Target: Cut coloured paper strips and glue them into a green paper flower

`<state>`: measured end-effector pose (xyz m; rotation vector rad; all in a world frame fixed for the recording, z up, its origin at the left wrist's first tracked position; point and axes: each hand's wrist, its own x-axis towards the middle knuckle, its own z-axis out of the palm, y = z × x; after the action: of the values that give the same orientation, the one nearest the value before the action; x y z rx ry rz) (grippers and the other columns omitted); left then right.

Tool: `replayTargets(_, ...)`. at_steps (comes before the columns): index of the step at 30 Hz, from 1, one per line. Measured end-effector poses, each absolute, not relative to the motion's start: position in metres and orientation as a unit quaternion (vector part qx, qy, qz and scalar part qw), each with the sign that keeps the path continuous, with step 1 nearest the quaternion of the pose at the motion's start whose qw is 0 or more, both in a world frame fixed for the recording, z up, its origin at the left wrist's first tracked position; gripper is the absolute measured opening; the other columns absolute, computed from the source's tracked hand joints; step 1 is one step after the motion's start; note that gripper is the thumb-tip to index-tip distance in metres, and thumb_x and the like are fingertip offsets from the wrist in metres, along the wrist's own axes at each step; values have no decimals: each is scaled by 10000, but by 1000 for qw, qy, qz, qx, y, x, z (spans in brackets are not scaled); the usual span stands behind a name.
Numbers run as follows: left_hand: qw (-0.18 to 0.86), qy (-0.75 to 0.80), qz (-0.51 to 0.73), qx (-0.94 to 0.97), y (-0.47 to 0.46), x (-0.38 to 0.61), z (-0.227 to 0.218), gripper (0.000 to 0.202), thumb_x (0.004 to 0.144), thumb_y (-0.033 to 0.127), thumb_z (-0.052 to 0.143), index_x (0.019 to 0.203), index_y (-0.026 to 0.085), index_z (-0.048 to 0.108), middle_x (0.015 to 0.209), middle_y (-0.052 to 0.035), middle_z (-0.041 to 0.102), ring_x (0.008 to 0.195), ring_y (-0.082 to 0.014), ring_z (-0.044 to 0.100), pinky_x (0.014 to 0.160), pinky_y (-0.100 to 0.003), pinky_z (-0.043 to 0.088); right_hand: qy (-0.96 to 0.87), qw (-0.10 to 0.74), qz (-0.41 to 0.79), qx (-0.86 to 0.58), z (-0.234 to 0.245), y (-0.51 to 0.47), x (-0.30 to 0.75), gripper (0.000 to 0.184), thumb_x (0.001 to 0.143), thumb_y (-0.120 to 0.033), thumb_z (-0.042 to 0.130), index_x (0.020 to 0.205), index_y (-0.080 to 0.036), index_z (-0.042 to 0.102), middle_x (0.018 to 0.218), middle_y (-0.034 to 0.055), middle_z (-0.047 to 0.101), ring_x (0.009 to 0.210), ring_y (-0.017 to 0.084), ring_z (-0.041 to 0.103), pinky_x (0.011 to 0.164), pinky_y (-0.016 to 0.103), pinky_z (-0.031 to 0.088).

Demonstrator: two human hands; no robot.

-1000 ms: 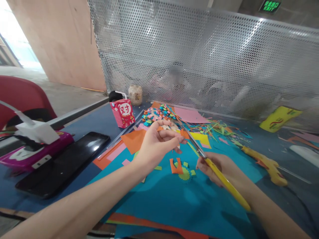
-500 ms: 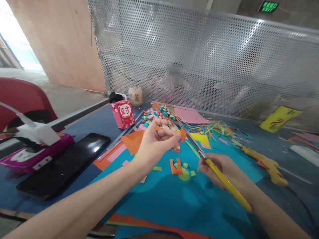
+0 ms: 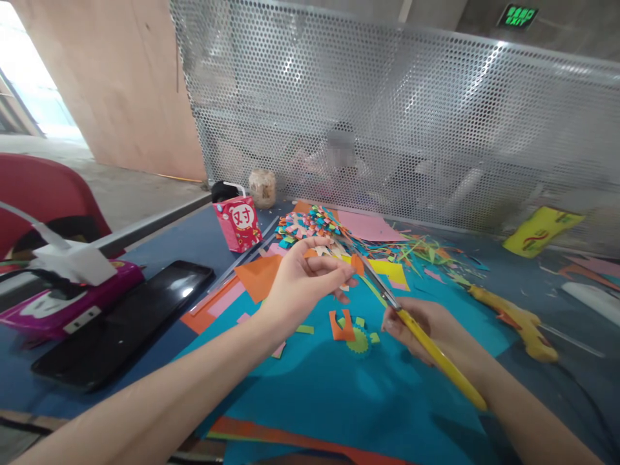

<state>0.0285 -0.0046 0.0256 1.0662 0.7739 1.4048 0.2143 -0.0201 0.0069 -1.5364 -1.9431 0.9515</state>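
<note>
Between thumb and fingertips, my left hand pinches a small orange paper piece. My right hand is closed round yellow-handled scissors, whose blades point up and left, right beside the orange piece. Whether the blades touch it, I cannot tell. Beneath both hands lies a large blue sheet. On it rest an orange U-shaped cutout, a green scalloped paper disc and several small green bits.
Behind my hands sits a heap of colourful paper scraps before a perforated metal screen. To the left are a red drink box, a black phone and a purple power strip. A yellow glue gun lies right.
The orange piece is turned slightly between my left fingers, and the fingers have shifted a little. Both hands keep nearly the same place; the scissors still lie beside the piece.
</note>
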Motion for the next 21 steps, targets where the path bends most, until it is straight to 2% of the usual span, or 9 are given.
replayTargets(12,548,324,613,468,-3,26,27,429,648,96,653,1004,113,414,570,26,620,429,-78,541,383,-171,431,-697,251,357,-569,11,-23,212,309,656,-460,583,610,-175,471,470,-61,333,369,56,290,325,196,225)
replayTargets(21,566,330,593,467,-3,26,24,452,617,114,678,991,129,425,569,18,636,400,-82,529,369,-185,425,-729,222,356,-541,8,-18,219,253,721,-414,539,688,-170,480,555,-44,394,463,78,353,412,206,294)
